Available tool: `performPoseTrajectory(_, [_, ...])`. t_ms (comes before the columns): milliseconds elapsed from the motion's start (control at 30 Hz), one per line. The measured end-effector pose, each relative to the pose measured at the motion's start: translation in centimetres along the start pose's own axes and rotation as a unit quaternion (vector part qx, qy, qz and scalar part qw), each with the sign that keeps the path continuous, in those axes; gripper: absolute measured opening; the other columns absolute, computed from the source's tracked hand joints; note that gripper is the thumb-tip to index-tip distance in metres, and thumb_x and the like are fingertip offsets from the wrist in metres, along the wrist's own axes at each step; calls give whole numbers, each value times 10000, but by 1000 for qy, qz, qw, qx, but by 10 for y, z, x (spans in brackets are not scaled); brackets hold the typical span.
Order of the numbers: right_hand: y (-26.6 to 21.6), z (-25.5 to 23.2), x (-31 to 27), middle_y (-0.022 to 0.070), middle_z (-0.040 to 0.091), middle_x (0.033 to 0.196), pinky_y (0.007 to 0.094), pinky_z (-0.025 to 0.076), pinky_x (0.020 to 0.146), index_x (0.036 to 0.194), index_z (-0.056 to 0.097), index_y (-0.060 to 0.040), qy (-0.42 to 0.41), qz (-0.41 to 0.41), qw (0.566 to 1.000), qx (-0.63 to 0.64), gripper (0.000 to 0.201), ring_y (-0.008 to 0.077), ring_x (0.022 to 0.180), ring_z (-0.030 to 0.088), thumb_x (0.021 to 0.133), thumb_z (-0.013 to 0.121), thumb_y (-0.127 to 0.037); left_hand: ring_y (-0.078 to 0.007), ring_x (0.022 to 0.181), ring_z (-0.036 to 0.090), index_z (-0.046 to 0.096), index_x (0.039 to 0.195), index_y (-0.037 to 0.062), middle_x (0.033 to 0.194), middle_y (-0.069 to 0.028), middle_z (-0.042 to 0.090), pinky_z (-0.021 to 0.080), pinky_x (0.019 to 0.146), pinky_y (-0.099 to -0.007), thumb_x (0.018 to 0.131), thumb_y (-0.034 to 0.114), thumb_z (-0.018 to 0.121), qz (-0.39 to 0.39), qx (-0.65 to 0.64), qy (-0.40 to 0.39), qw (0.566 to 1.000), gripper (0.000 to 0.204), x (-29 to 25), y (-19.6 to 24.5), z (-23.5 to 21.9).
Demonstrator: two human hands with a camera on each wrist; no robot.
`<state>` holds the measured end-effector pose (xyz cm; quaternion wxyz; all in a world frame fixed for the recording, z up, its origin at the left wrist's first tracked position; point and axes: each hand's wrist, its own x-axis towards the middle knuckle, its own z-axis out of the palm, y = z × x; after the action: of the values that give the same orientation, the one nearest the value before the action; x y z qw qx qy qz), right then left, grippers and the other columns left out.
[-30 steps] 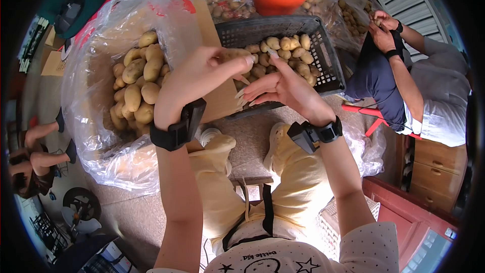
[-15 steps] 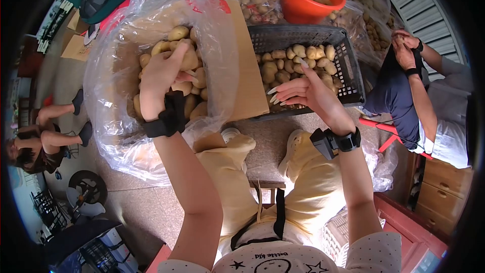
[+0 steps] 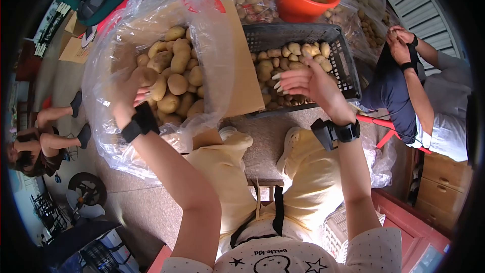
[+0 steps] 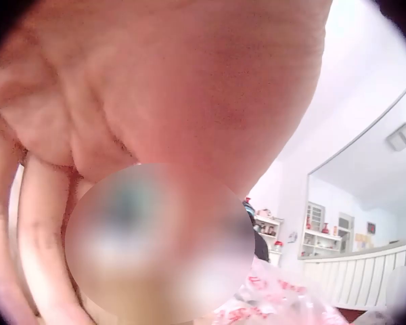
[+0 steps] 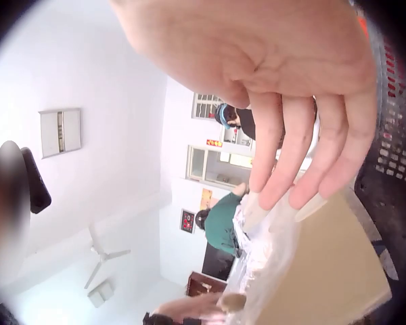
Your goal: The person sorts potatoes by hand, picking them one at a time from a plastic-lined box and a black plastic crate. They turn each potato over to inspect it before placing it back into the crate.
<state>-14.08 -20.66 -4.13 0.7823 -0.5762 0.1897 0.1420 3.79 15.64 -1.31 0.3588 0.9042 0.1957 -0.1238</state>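
Note:
In the head view the left hand, blurred by motion, is inside the plastic-lined box at its left side, with a potato gripped at its fingers. The right wrist view also shows the left hand with this potato. Larger potatoes lie in the box beside it. The right hand hovers above the near part of the black crate, fingers extended and holding nothing; smaller potatoes fill much of the crate. A blurred disc covers part of the left wrist view.
A cardboard flap stands between box and crate. Behind them are an orange basin and clear bags of potatoes. Another person sits at the right, and a further one at the far left.
The left hand has moved from beside the right hand, over the crate, leftward across the box to its left side. The right hand stays over the crate, and the head view has shifted slightly.

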Motion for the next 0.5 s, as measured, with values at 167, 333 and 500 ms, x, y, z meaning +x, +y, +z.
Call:
performPoseTrajectory(167, [-6,-43,-7,125,665,1033,315,459,908,1158,583,44,70,-73,995,27,641,197,972,625,1004,223,-464,-104,553,566,656,998,-7,703,-44,657,439,487,-263,828,482,609,32,44,67,996,521,18,-18,-5])
performPoseTrajectory(333, [-8,-54,-11,113,674,1016,298,458,885,1093,624,26,174,-84,981,27,572,174,944,621,1003,274,-417,-99,607,584,658,988,9,738,-43,666,457,536,-247,863,403,589,150,26,40,987,419,-6,17,16])
performPoseTrajectory(500, [-6,-75,-15,114,689,975,269,476,817,997,654,28,252,-146,956,-40,440,157,882,639,974,412,-339,-88,664,598,655,993,-2,772,-46,668,465,590,-222,914,287,541,293,-22,23,956,321,-43,60,51])
